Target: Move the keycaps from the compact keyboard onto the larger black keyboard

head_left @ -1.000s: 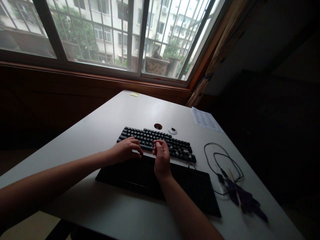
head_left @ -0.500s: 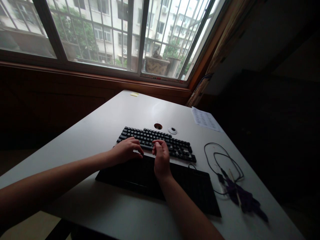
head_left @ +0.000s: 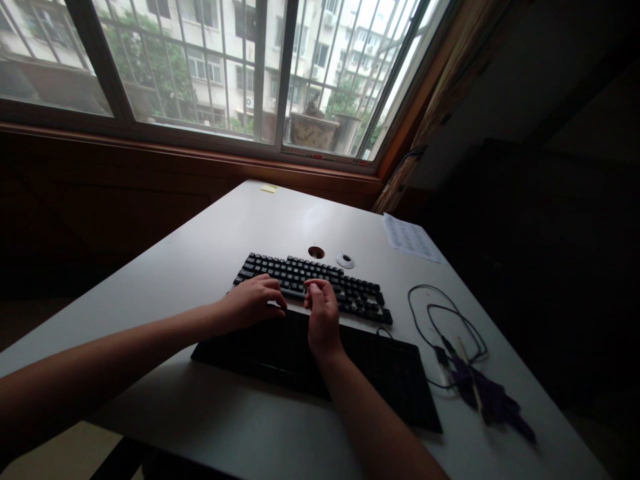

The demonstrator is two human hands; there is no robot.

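A black keyboard (head_left: pixel 385 373), its surface too dark to make out in detail, lies slanted on the white table. Just behind it is a keyboard-shaped block of black keycaps (head_left: pixel 357 293), with white showing between some of the pieces. My left hand (head_left: pixel 251 302) is curled at the keyboard's back edge, thumb and fingertips close together on that edge. To its right, my right hand (head_left: pixel 323 323) hangs above the keyboard with its fingers folded in and thumb pressed against them. Whatever it may pinch is hidden.
Right of the keyboard lie a looped black cable (head_left: pixel 450 310) and a dark purple cloth (head_left: pixel 493 400) with a thin stick across it. Farther back are a round hole (head_left: pixel 316 253), a grey ring (head_left: pixel 345 261), printed paper (head_left: pixel 413 238) and a yellow note (head_left: pixel 269 189).
The fingertips of my left hand have shifted very slightly at the keyboard's back edge. My right hand and the other things look the same.
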